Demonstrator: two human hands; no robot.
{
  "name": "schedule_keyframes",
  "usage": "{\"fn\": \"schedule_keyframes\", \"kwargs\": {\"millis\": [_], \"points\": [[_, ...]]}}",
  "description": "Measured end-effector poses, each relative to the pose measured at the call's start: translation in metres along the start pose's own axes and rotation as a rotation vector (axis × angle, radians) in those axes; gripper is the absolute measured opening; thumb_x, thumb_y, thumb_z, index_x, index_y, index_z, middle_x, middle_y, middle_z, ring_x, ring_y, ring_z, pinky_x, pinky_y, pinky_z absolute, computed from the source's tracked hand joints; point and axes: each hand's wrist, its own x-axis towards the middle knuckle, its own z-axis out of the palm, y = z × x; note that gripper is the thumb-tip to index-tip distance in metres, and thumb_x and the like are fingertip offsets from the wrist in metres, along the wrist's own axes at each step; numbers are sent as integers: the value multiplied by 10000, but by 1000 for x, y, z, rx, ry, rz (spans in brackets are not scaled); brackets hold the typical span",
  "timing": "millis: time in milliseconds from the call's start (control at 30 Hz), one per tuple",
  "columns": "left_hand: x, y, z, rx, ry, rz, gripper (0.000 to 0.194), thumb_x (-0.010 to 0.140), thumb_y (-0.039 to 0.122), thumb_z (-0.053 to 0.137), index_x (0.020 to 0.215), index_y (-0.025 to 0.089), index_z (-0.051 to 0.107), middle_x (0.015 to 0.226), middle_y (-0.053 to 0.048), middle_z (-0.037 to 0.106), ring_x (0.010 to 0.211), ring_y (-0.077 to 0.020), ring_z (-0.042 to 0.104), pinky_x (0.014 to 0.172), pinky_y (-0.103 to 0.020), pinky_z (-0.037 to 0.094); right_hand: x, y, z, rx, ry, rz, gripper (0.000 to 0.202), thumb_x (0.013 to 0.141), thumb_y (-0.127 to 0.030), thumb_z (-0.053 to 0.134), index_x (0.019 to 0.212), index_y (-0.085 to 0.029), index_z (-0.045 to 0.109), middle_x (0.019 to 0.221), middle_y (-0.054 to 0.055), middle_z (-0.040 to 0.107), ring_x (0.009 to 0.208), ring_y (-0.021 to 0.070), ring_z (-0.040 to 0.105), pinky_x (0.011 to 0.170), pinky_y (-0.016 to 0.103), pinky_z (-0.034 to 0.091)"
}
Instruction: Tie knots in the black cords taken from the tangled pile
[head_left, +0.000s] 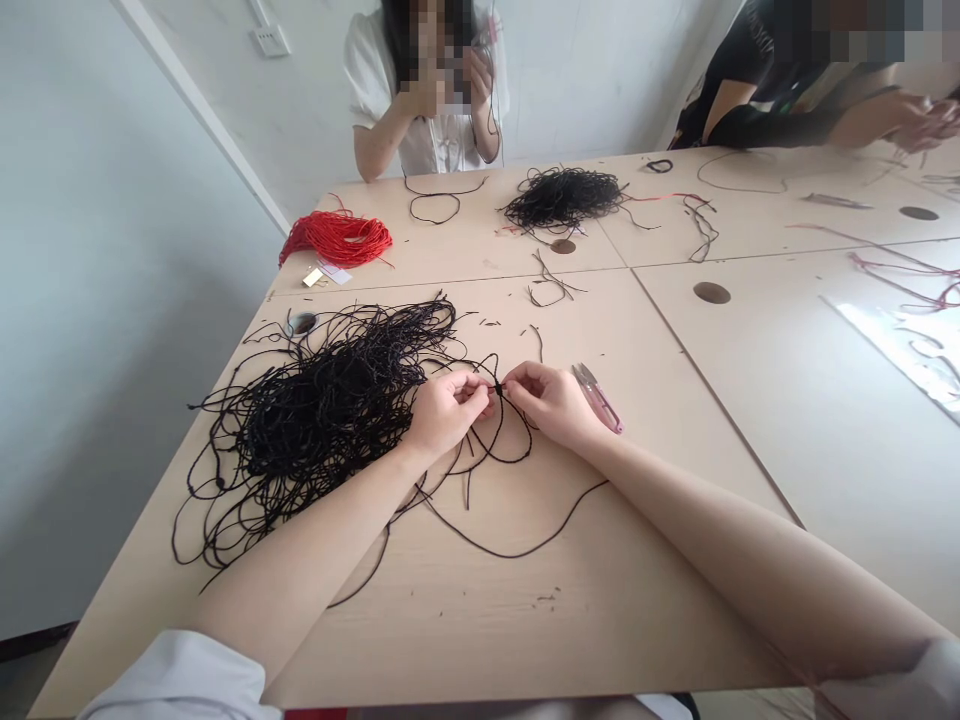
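Note:
Between my two hands is a black cord [499,388] with a small dark knot, its loops hanging down to the table. My left hand [448,408] pinches the cord just left of the knot, thumb against fingers. On the knot's other side, my right hand [546,398] pinches it the same way. A large tangled heap of black cords [330,400] lies against the left hand's side. Thread snips [598,398] with a pinkish handle rest on the table just right of my right hand.
A red cord bundle [337,238] and a second black cord heap [562,198] lie farther back. Round holes [711,292] and seams break the tabletop [675,420]. One person [442,130] sits opposite; another person's hands [922,120] are at the far right.

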Motion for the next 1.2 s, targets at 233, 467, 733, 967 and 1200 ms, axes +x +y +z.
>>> {"fn": "schedule_keyframes", "kwargs": {"millis": [233,467,733,967,1200], "points": [[-1,2,-2,179,16,70,107,798,238,587,814,172,670,660,-10,686,575,-147,662,560,-240,521,0,-3,-2,-5,2,10,132,797,-279,524,756,-186,608,618,-18,559,560,117,460,541,253,349],[0,1,-2,202,61,89,106,802,244,577,773,171,648,642,-2,658,559,-130,623,549,-229,495,1,1,-2,51,1,14,156,814,-307,525,763,-184,608,640,-22,549,561,108,427,526,246,323],[-3,7,0,20,-51,22,261,875,393,550,866,159,666,707,-29,656,617,-146,630,568,-243,520,2,7,-2,147,-5,30,192,839,-345,516,748,-191,585,591,-42,475,530,99,378,500,238,301],[-3,9,2,163,-92,104,257,839,426,614,769,182,652,742,-24,659,689,-156,594,632,-246,481,0,1,-2,55,-31,-9,143,818,-297,531,791,-186,616,657,-21,570,578,114,461,535,246,338],[-2,7,-2,278,-129,184,201,850,349,603,745,188,659,681,-6,663,634,-146,587,636,-254,459,-2,-2,-2,30,-52,-46,223,893,-374,493,831,-200,620,699,-11,619,626,125,526,570,250,378]]}}
